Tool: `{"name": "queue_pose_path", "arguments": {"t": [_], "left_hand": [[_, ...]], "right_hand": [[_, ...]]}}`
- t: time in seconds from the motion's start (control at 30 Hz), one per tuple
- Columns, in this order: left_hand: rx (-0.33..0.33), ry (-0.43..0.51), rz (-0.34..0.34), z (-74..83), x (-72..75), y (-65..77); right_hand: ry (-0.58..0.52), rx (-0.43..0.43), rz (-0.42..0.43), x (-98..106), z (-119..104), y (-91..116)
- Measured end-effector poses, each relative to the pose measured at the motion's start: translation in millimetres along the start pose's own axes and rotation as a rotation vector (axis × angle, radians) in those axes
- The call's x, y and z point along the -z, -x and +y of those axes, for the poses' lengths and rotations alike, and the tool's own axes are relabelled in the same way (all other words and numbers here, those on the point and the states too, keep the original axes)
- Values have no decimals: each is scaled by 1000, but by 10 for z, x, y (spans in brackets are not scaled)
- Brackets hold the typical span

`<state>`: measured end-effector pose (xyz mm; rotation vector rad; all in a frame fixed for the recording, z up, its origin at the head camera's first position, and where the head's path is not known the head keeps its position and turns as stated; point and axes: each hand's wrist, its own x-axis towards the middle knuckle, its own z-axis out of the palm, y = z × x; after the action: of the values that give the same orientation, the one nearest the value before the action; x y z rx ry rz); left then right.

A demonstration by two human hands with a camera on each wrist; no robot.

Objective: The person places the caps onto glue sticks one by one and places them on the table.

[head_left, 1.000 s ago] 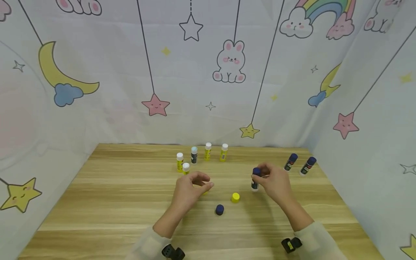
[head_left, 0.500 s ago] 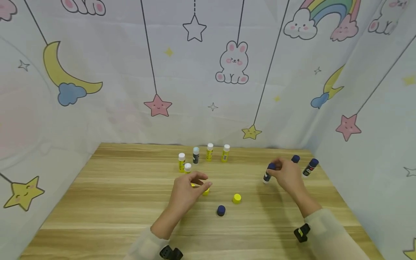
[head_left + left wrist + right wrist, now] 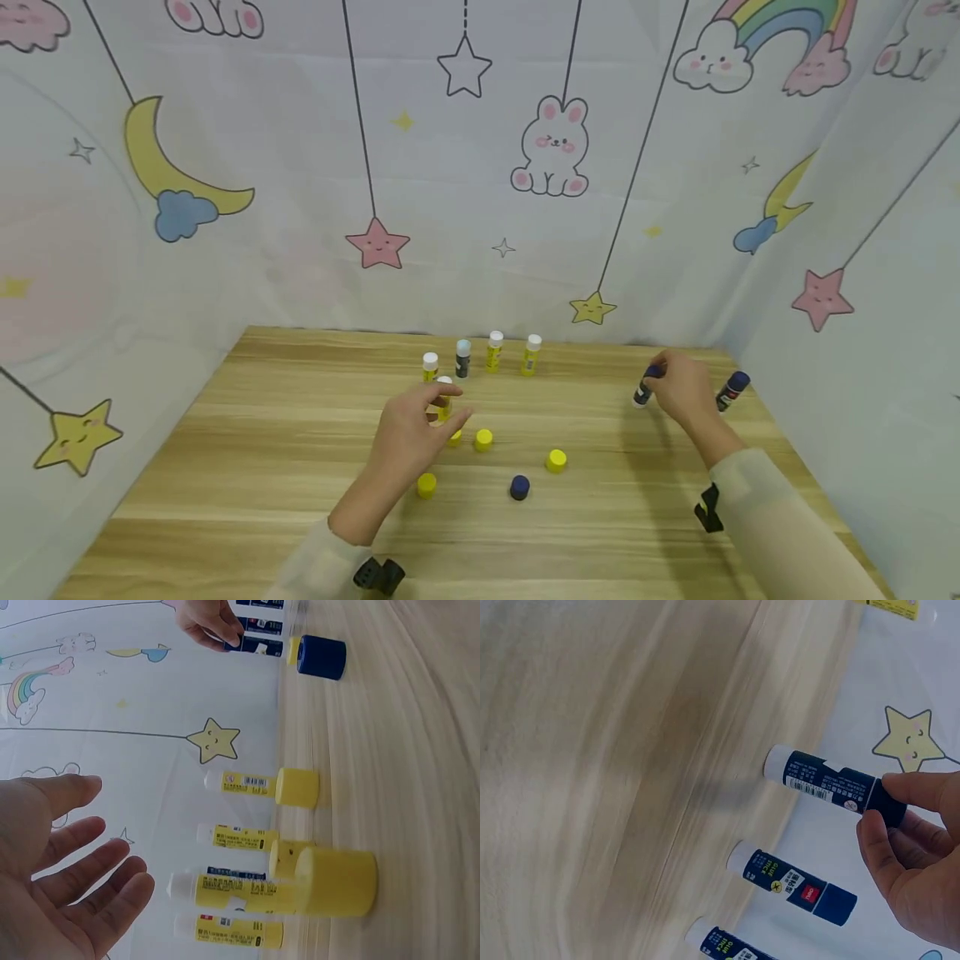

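Note:
My right hand (image 3: pixel 681 387) pinches the navy cap of a glue stick (image 3: pixel 825 781) between thumb and fingers. Its white base is at or just above the table at the back right. Two more navy glue sticks stand beside it; one (image 3: pixel 795 889) shows plainly in the right wrist view. My left hand (image 3: pixel 411 429) hovers with fingers loosely bent and nothing in them, partly hiding a yellow glue stick (image 3: pixel 445 407). Around it lie yellow caps, one (image 3: pixel 483 440) to its right and another (image 3: pixel 426 485) nearer me. A navy cap (image 3: pixel 520 487) lies front centre.
At the back of the wooden table (image 3: pixel 300 500) stand yellow glue sticks with white tops, such as one (image 3: pixel 531 357), and a dark glue stick with a pale blue top (image 3: pixel 462 360). Another yellow cap (image 3: pixel 556 460) lies mid-table. A printed curtain (image 3: pixel 300 283) hangs behind.
My right hand has carried the navy glue stick right and back to the other navy ones. The left hand has drawn slightly left, uncovering yellow caps. The head view has turned a little left.

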<state>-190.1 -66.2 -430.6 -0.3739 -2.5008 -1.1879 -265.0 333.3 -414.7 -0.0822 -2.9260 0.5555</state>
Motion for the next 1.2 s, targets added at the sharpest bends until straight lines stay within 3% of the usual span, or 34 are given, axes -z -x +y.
{"name": "queue_pose_path", "arguments": {"t": [0.27, 0.6, 0.93, 1.2], "left_hand": [[-22, -91, 20, -168, 96, -6], [-83, -244, 41, -264, 137, 42], [-77, -259, -13, -245, 101, 136], [-111, -249, -33, -203, 34, 175]], "right_hand": [[31, 43, 0, 79, 87, -83], [93, 41, 3, 79, 112, -96], [114, 99, 96, 48, -7, -19], [50, 86, 42, -14, -216, -6]]}}
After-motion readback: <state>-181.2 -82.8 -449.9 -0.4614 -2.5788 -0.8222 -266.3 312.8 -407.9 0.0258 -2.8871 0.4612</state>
